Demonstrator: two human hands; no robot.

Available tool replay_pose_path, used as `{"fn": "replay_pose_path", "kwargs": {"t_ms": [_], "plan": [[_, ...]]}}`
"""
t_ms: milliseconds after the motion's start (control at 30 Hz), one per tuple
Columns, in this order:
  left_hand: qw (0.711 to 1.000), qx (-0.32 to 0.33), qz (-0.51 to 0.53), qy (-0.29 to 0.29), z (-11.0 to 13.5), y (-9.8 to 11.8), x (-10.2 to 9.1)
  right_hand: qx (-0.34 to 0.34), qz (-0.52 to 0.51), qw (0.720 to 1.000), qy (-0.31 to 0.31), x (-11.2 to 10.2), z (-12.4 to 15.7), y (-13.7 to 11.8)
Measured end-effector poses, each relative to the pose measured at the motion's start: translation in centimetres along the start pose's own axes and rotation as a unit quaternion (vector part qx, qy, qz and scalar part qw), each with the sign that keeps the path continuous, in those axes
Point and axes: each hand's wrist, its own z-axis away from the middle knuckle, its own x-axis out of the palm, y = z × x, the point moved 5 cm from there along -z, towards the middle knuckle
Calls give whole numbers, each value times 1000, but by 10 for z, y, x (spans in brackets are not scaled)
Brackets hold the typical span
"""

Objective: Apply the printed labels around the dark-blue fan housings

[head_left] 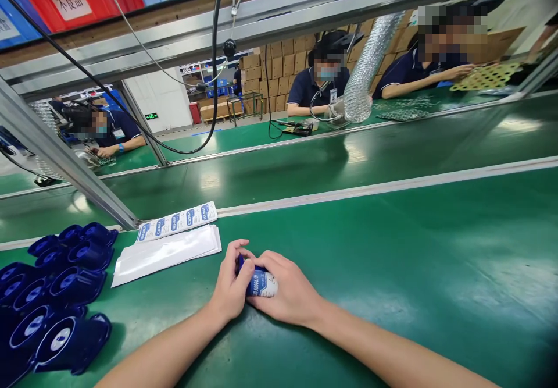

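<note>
Both my hands rest together on the green bench and hold one small blue part with a blue-and-white label (260, 283). My left hand (230, 286) is curled round its left end. My right hand (290, 292) is closed over its right side, thumb on the label. Most of the part is hidden by my fingers. A sheet of blue-and-white labels (176, 222) and a stack of white backing sheets (165, 252) lie just behind and to the left of my hands.
Several dark blue plastic parts (56, 295) are heaped at the left edge. A slanted metal frame post (65, 164) stands behind them. Beyond a green conveyor (349, 155), other people in dark shirts work; a silver flexible duct (368, 68) hangs there. Red and blue bins sit overhead.
</note>
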Motion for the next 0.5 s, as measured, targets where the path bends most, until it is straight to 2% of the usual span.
{"fn": "replay_pose_path", "kwargs": {"t_ms": [200, 367, 500], "plan": [[1000, 4, -4, 2, 0, 0, 0, 98, -86, 991, -23, -6, -3, 2], [999, 25, -22, -6, 3, -2, -1, 166, -167, 972, -18, -3, -2, 7], [999, 27, -16, -8, 1, -4, -1, 194, -210, 958, -23, -3, -8, 10]]}}
